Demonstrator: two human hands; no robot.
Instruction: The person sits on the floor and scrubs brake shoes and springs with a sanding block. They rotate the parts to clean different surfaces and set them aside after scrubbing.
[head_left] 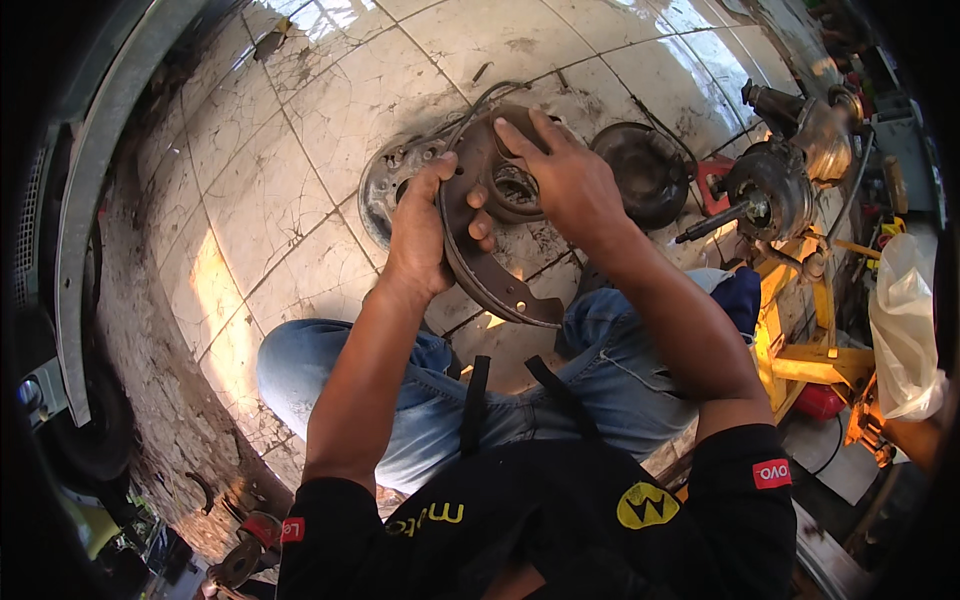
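Over the tiled floor (290, 165), our left hand (420, 232) clasps a curved brown metal piece (497, 282). Our right hand (572, 178) is at its upper end; whether it grips, we cannot tell.

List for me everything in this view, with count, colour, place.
Tiled floor: one, cream, beneath
Curved metal piece: at least one, brown, held centrally
Round plate: one, grey, left on floor
Round part: one, black, right on floor
Shafted assembly: one, dark, far right
Stand: one, yellow, beside that assembly
Plastic bag: one, translucent, right edge
Edge clutter: several, mixed colours, partly unclear
Jeans: pair, blue, lower centre
Shirt: one, black, bottom
Left grip: one, bare, around curved metal piece
Right grip: one, bare, on brown metal
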